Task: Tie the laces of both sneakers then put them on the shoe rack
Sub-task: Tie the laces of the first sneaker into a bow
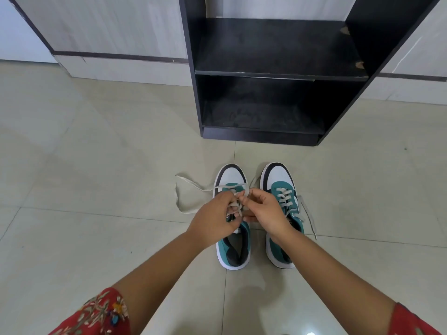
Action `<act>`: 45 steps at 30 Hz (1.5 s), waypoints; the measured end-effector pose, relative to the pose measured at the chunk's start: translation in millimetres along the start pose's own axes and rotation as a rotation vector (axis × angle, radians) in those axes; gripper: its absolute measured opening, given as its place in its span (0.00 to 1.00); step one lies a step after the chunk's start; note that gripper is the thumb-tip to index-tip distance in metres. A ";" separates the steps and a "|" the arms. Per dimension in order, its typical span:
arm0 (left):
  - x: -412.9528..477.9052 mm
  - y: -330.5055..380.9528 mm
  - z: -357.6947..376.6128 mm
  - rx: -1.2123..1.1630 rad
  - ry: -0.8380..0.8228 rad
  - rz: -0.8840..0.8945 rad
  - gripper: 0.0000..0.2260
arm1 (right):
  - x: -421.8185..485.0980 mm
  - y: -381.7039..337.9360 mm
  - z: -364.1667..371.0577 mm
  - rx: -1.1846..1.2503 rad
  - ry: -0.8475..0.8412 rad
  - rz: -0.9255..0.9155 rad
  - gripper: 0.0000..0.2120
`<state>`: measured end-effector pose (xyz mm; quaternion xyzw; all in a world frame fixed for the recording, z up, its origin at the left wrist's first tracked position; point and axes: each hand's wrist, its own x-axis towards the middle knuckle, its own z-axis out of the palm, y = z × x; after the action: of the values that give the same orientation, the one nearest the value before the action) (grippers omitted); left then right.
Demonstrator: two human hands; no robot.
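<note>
Teal left sneaker [234, 247], lace [193, 187] seemingly pinched, knot hidden by both hands

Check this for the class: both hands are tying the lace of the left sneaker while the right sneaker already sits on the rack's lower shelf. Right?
Not quite. The head view shows the right sneaker on the floor beside the left sneaker, not on the rack. The left hand and right hand do work the lace.

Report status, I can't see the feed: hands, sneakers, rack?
Left hand and right hand both pinching left sneaker laces, mid-knot. Right sneaker untied. Shoe rack ahead, floor path unobstructed.
</note>
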<state>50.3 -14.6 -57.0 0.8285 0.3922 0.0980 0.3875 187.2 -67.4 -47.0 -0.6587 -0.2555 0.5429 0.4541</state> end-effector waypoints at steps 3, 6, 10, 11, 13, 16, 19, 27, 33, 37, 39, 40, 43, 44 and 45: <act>-2.3 -1.1 3.3 0.182 0.053 0.044 0.15 | 5.3 -0.6 0.6 0.061 0.051 0.073 0.06; -5.9 -3.9 0.6 0.372 0.163 0.154 0.15 | 8.0 -0.9 0.7 0.067 0.130 0.143 0.10; -4.9 -12.1 -3.7 0.652 0.134 0.364 0.11 | 8.1 0.9 -3.0 0.111 0.137 0.207 0.13; -4.0 -13.1 -4.0 0.717 0.123 0.381 0.09 | 8.8 1.4 -3.4 0.115 0.118 0.218 0.14; -2.4 -12.3 -4.9 0.777 0.118 0.403 0.08 | 10.7 1.7 -3.3 0.101 0.100 0.226 0.14; -1.3 -11.7 -5.0 0.783 0.127 0.432 0.12 | 14.1 -1.1 -2.5 0.087 0.101 0.228 0.14; -0.4 -9.1 -5.8 0.800 0.151 0.424 0.10 | 15.3 -3.7 -1.7 0.048 0.074 0.220 0.13; 1.1 -7.5 -7.9 0.431 0.052 0.101 0.06 | -1.3 10.2 -5.2 -0.300 0.038 -0.039 0.04; 11.3 3.5 -20.4 -0.135 -0.101 -0.245 0.03 | -16.7 31.2 0.9 -0.366 0.076 -0.246 0.06; 13.1 15.0 -23.0 -0.514 -0.132 -0.484 0.11 | -15.5 36.1 9.1 -0.469 0.145 -0.290 0.12; 11.8 15.9 -21.7 -0.536 -0.126 -0.522 0.12 | -14.0 37.2 11.7 -0.523 0.180 -0.351 0.10; 11.2 15.6 -22.3 -0.543 -0.094 -0.522 0.13 | -13.3 36.6 11.4 -0.530 0.190 -0.380 0.07; 9.5 14.0 -28.0 -0.576 -0.060 -0.534 0.12 | -13.7 38.1 8.1 -0.589 0.217 -0.447 0.07; 8.6 13.7 -29.7 -0.602 -0.071 -0.546 0.12 | -15.3 38.7 7.1 -0.592 0.227 -0.472 0.07; 7.9 13.3 -30.7 -0.627 -0.078 -0.555 0.11 | -16.6 40.0 6.3 -0.567 0.229 -0.497 0.06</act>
<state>48.9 3.2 -27.7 0.5366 0.5367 0.0732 0.6471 170.4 -97.5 -73.9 -0.7325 -0.4946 0.2471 0.3971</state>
